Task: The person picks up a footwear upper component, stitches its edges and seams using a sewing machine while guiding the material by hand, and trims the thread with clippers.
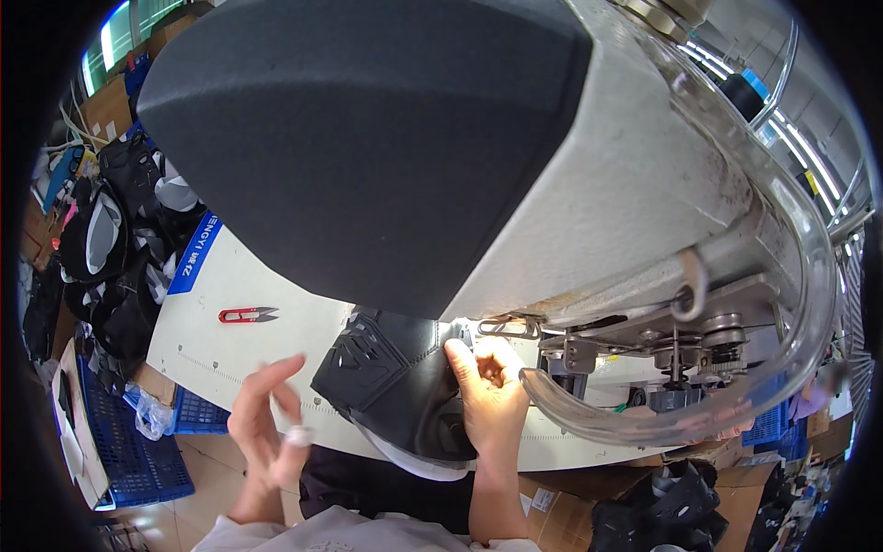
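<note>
A black stitched piece [405, 382], which looks like a shoe upper, lies on the white table at the sewing machine [607, 230]. A raised pattern covers its left panel, and a pale lining shows along its near edge. My right hand [492, 391] pinches the right edge of this piece between thumb and bent fingers, close to the machine's head. Off to the left, my left hand [267, 423] is held over the front edge of the table, fingers apart, touching nothing. A white wrap covers its thumb tip. The machine's dark cover hides the far end of the piece.
Red-handled thread snips [248, 315] lie on the white table [207, 354]. A clear curved tube [635, 423] bends around the machine's right side. Black pieces [115, 248] are heaped at left, above a blue crate [138, 451]. More black pieces [658, 511] fill cardboard boxes lower right.
</note>
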Demonstrator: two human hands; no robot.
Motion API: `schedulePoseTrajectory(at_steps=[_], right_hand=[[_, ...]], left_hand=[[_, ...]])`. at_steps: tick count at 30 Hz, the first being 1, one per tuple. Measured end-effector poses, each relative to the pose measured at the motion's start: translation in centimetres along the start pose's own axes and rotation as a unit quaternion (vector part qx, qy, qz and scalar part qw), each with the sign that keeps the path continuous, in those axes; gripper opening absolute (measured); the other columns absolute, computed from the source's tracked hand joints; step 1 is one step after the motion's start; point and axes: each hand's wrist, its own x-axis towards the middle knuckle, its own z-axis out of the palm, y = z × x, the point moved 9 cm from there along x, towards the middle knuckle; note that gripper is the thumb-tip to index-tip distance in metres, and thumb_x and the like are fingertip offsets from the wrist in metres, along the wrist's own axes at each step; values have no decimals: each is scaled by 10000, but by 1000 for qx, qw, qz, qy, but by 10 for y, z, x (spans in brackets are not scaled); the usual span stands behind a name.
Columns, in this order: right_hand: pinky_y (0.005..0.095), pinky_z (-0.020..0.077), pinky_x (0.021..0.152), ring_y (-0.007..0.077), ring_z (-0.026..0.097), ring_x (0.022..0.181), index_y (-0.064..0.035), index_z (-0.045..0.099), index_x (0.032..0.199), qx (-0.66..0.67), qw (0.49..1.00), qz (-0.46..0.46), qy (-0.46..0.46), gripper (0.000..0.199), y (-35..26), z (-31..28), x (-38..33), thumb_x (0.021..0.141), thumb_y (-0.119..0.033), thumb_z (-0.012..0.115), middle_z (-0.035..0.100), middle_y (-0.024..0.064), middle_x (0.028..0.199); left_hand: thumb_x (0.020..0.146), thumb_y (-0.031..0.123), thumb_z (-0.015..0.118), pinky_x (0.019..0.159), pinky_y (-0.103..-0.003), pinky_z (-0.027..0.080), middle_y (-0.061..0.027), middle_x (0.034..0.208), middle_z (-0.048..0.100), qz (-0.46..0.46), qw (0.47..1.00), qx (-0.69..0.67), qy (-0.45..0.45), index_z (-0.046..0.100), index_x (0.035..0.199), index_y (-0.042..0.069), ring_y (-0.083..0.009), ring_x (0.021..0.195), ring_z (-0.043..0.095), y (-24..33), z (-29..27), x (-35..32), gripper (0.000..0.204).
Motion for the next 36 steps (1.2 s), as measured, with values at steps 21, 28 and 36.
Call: schedulePoseTrajectory(at_steps=[21,28,36], right_hand=[[183,462,670,56,591,762,22,543,1244,13,985,-168,-40,394,-12,8,-28,885,27,706,669,61,925],[185,469,670,56,587,754,33,571,1207,-4,986,-169,2,373,-17,12,-33,868,20,727,668,66,898],[173,458,680,39,561,749,8,582,1208,8,991,-135,-1,373,-14,8,-26,865,32,726,653,34,876]], left_hand=[[719,80,679,1001,-320,441,-155,1240,546,-154,953,-257,-43,247,1480,-82,-201,1153,570,-30,53,33,890],[707,63,666,1042,-317,400,-153,1306,532,-121,954,-261,-82,343,1442,-79,-219,1217,528,-45,55,50,816],[725,29,664,1070,-318,361,-166,1295,538,-142,948,-271,-93,371,1421,-78,-228,1223,517,-25,53,53,763]])
